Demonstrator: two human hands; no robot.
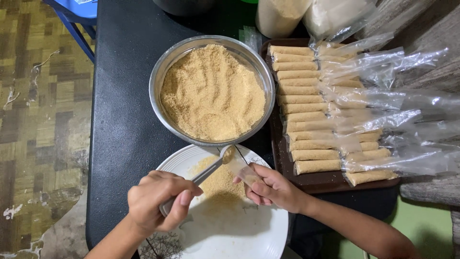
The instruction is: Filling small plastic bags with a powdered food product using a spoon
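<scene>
Over the white plate point(268, 230) nearest the camera, the left hand point(160, 201) is gripping a metal spoon point(211, 168) heaped with tan crumbs, tipping it at the mouth of a narrow clear plastic bag point(242, 169) that the right hand point(273, 188) is pinching closed-fingered. Crumbs are already lying on the plate, so a mouth that is sagging or a spoon that is tilting early would likely be scattering more. Beyond, the steel bowl point(165, 72) of crumbs is sitting on the dark surface point(124, 134), and the brown tray point(311, 181) of filled bags is crowding the right.
</scene>
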